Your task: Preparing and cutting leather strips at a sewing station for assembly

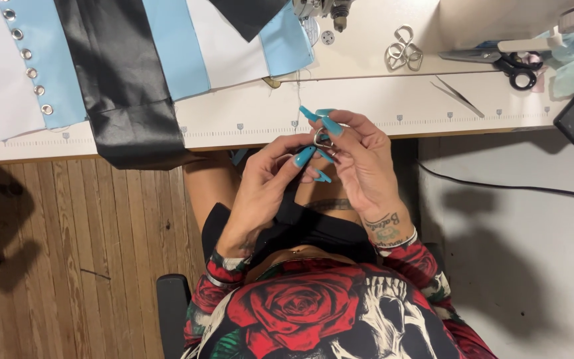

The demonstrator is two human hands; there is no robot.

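Over a pale worktable (pixel 380 106) and plank floor (pixel 68 252), both hands (pixel 313 179) pinch a metal ring (pixel 322 138).

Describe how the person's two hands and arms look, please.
Both hands, the left hand and the right hand, have long pointed turquoise nails. The right wrist bears a tattoo. The sleeves are red and black, patterned with roses.
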